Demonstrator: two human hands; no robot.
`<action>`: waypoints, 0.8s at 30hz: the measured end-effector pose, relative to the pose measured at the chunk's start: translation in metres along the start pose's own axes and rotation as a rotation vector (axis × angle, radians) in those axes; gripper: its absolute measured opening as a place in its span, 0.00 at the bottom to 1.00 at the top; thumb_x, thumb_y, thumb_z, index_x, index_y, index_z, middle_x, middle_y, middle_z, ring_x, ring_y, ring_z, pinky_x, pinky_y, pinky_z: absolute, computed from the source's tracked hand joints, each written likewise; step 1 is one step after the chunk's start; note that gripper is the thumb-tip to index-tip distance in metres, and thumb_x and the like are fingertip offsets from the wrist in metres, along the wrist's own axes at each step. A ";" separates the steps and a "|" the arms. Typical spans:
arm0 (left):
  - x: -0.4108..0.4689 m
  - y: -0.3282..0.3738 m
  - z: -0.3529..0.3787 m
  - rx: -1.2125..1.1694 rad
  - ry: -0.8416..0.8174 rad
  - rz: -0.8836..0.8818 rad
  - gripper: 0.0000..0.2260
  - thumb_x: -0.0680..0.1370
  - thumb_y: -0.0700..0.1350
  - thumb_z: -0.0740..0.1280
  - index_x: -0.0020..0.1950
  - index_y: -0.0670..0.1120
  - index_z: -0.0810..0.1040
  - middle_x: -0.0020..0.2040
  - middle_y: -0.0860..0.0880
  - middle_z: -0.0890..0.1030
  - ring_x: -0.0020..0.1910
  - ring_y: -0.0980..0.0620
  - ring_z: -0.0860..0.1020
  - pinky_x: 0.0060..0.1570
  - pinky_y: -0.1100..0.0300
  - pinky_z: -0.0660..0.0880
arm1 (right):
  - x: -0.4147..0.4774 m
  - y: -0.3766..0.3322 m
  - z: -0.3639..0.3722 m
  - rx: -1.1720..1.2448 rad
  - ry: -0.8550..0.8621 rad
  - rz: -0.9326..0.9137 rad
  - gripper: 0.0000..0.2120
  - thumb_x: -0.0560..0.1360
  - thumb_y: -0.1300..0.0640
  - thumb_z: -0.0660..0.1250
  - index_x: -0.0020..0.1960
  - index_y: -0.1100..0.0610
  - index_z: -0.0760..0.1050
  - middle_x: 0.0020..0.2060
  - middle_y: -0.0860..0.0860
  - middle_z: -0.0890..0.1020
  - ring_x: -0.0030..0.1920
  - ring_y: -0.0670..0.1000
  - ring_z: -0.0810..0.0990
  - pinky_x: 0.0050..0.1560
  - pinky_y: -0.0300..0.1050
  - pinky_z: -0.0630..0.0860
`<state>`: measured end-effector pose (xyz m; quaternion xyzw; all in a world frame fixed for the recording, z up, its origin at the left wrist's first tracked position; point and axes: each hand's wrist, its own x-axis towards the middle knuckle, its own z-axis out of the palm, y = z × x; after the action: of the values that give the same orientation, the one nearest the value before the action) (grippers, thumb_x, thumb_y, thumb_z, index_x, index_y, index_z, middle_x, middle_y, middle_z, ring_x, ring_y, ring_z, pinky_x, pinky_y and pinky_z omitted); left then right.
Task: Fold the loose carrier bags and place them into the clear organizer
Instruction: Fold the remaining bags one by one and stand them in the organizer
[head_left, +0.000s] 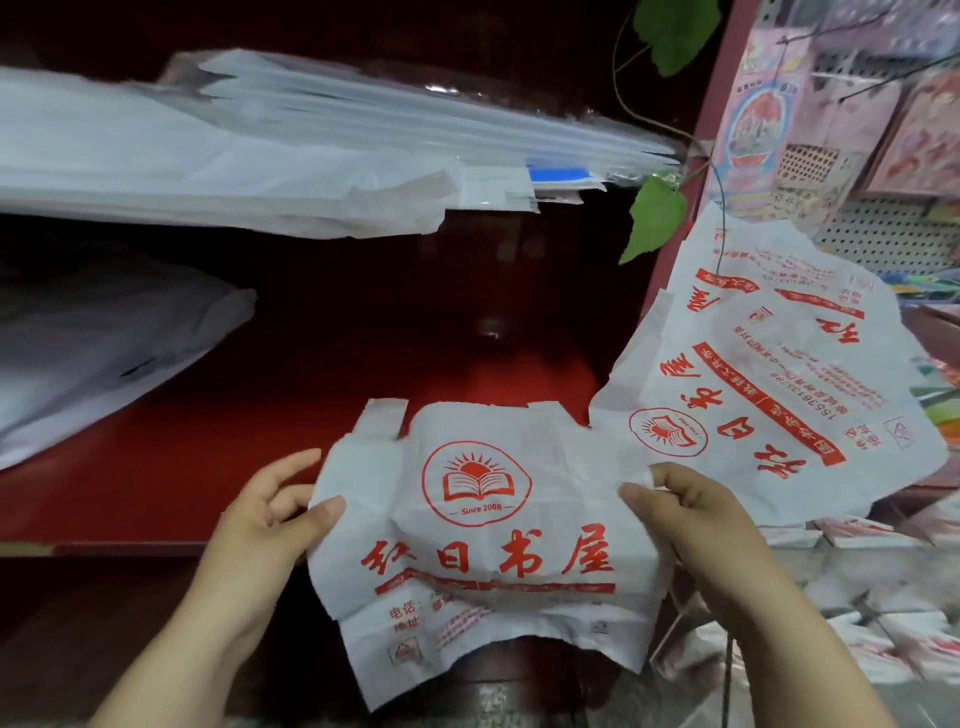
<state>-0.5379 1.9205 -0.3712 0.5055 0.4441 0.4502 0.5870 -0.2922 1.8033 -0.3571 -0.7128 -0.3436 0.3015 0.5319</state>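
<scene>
A white carrier bag (483, 540) with a red book-and-sun logo and red characters hangs spread in front of me. My left hand (270, 509) pinches its left edge with thumb on the front. My right hand (680, 504) pinches its right edge. A second white carrier bag (769, 374) with the same red print lies unfolded and tilted to the right, its lower edge by my right hand. A clear organizer (857, 639) with folded bags in several compartments sits at lower right.
A red shelf (208, 441) lies ahead, with a white bag bundle (104, 343) at left. Stacked white and clear bags (260, 156) fill the upper shelf. Green leaves (654, 218) hang by a red post. Pink packaged goods (831, 104) hang at upper right.
</scene>
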 end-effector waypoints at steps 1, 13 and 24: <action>0.000 -0.002 0.001 -0.056 -0.020 -0.047 0.18 0.74 0.31 0.63 0.58 0.48 0.71 0.36 0.48 0.81 0.33 0.54 0.80 0.33 0.63 0.77 | -0.002 -0.001 0.000 0.057 -0.024 0.037 0.08 0.74 0.60 0.65 0.39 0.64 0.76 0.32 0.57 0.81 0.34 0.55 0.78 0.38 0.43 0.72; -0.018 0.011 0.000 0.234 -0.231 -0.101 0.09 0.76 0.34 0.63 0.39 0.40 0.80 0.28 0.46 0.81 0.23 0.54 0.77 0.20 0.66 0.70 | -0.027 -0.010 -0.024 0.274 -0.078 0.113 0.08 0.75 0.65 0.61 0.42 0.62 0.78 0.33 0.56 0.84 0.30 0.51 0.82 0.30 0.40 0.79; -0.041 0.066 -0.020 0.025 -0.448 0.043 0.06 0.57 0.35 0.70 0.27 0.45 0.83 0.28 0.47 0.81 0.25 0.55 0.79 0.25 0.67 0.74 | -0.061 -0.025 -0.046 0.437 -0.162 -0.006 0.26 0.28 0.51 0.80 0.24 0.55 0.79 0.27 0.54 0.81 0.27 0.52 0.80 0.26 0.36 0.75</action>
<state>-0.5709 1.8897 -0.3053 0.6097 0.2973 0.3335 0.6548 -0.2958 1.7333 -0.3172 -0.5531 -0.3137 0.4232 0.6454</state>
